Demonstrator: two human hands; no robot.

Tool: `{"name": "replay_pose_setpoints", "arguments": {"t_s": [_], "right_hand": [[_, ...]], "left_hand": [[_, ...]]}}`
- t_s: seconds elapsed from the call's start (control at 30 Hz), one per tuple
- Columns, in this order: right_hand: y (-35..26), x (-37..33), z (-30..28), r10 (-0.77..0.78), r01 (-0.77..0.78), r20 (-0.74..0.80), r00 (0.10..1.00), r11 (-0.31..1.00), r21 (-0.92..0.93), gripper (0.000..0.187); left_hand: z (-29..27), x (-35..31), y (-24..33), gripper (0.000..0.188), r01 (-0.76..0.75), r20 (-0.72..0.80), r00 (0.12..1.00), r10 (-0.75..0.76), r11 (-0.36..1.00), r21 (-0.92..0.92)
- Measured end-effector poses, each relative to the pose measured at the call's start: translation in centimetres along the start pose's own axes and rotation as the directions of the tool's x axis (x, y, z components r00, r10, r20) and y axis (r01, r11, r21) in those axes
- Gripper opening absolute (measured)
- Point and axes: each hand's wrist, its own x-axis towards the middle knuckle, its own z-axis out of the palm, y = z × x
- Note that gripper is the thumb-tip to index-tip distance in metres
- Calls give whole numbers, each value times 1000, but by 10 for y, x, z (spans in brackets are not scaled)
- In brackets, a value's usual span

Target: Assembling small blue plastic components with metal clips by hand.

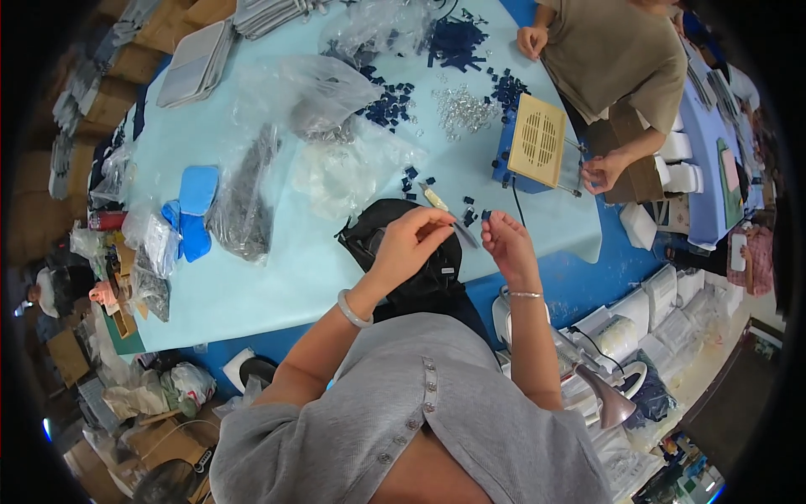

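Observation:
My left hand (411, 244) is closed in a pinch above a black fabric bag (443, 273) at the table's near edge; whatever its fingertips hold, if anything, is too small to make out. Close by on the right, my right hand (511, 244) grips a small dark blue fabric piece (486, 215) between thumb and fingers. A short gap separates the two hands. Just beyond my left fingertips lies a cream-coloured slim item (433, 196), its kind unclear. Several small dark blue pieces (469, 213) are scattered around it on the pale table.
A blue box device with a tan slotted top (538, 140) stands at the right, its cord on the table. A co-worker's hand (603, 172) is beside it. Farther back lie a pile of clear rings (464, 112), dark blue strips (456, 42) and plastic bags (306, 92).

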Motion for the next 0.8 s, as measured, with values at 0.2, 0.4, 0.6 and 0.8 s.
{"name": "replay_pose_setpoints", "arguments": {"t_s": [0.2, 0.4, 0.6, 0.8], "right_hand": [[-15, -30, 28, -33, 23, 149, 988, 997, 73, 10], [-21, -51, 40, -231, 236, 53, 971, 966, -108, 14], [-25, -62, 47, -450, 437, 33, 893, 845, -309, 13], [-26, -64, 44, -577, 529, 32, 816, 725, -440, 13]], "left_hand": [[21, 12, 25, 23, -65, 48, 997, 65, 998, -9], [29, 13, 29, 19, -159, 33, 987, 156, 980, 117], [38, 13, 31, 17, -32, 37, 999, 33, 999, -38], [46, 11, 40, 14, -78, 44, 996, 80, 996, -40]]}}
